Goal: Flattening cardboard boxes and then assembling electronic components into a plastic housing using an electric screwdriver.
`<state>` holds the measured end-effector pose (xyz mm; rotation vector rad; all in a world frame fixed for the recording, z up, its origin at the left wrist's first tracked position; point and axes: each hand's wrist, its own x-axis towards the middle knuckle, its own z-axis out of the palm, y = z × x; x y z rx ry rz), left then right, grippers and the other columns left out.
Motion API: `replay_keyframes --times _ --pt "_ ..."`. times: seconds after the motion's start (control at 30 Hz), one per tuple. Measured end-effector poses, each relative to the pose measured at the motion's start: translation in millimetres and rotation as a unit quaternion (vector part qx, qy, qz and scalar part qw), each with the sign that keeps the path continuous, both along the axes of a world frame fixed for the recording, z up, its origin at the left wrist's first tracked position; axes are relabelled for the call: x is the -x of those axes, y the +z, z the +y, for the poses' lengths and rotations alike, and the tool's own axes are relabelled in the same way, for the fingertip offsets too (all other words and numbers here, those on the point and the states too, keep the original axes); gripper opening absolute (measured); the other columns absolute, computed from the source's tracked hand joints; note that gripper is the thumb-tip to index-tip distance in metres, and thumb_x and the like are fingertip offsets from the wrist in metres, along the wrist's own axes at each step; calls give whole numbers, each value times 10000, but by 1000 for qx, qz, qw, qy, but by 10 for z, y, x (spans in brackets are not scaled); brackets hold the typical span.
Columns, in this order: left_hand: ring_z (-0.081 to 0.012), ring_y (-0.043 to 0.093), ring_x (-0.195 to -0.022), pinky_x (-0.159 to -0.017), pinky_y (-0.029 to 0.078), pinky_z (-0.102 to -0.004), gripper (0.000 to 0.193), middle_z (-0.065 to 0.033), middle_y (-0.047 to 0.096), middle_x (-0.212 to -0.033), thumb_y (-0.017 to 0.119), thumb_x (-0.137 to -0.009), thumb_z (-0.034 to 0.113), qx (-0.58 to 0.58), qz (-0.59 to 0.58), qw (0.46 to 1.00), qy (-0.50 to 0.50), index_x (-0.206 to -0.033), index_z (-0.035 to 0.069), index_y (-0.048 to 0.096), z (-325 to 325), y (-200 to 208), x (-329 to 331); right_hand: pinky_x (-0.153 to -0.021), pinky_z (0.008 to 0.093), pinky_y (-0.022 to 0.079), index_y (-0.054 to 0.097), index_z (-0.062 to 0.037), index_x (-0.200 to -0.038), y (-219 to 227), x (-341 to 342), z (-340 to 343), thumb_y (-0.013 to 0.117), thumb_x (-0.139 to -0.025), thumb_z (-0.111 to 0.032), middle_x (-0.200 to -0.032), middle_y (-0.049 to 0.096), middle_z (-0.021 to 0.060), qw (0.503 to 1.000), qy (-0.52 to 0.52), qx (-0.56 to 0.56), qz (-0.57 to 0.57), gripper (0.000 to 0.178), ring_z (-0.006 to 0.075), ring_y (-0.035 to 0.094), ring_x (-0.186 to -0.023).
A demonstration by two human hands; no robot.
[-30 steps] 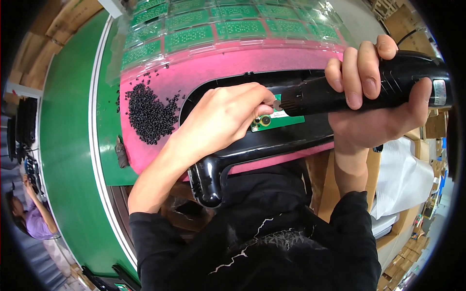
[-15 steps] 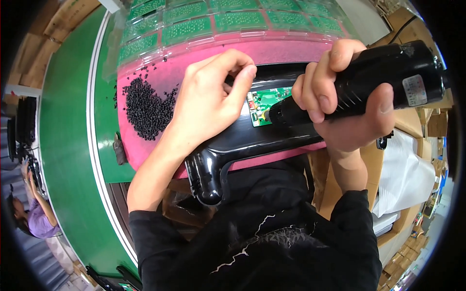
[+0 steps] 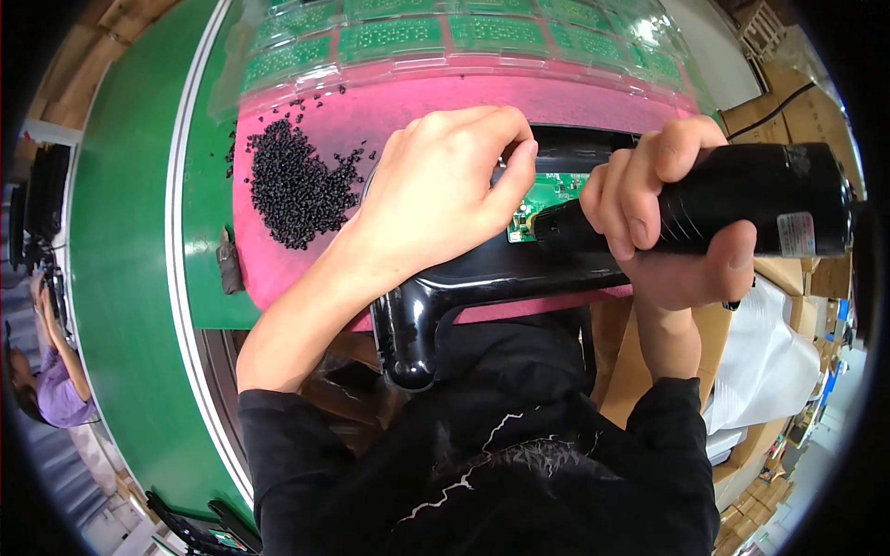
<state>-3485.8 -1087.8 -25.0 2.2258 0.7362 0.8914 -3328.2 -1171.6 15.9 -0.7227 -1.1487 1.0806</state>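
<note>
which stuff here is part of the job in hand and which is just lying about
In use: left hand on the glossy black housing; green circuit board; black power screwdriver in the right hand.
Lying about: black screws, pink mat, trays of green boards.

A small white label (image 3: 795,235) sat on the black tool's barrel, brown cardboard boxes (image 3: 786,104) stood at the right, and clear trays (image 3: 445,37) lay along the top.
</note>
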Motion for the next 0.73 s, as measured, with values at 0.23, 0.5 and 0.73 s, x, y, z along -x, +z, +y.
replay_keyframes --times 0.23,0.5,0.73 --pt "-266 625 -613 -548 493 -326 119 -131 629 -746 597 -813 100 6 28 1000 -9 -842 -14 615 -15 26 2 -464 241 357 431 -77 -920 67 99 -49 683 -751 -546 -600 465 -15 997 -26 23 -75 559 94 426 -458" --pt "-313 628 -718 -614 505 -412 126 -102 631 -764 636 -769 160 -34 51 998 -17 -804 39 637 -29 -22 20 -456 214 333 436 -62 -900 36 132 46 721 -695 -584 -595 465 -4 993 80 52 -71 629 83 416 -461" --pt "-311 623 -756 -626 504 -399 147 -92 606 -818 668 -739 143 -3 102 991 -86 -814 46 588 -25 15 34 -456 218 367 438 14 -1020 -75 64 62 688 -732 -155 -603 488 51 990 97 -70 78 417 85 467 -497"
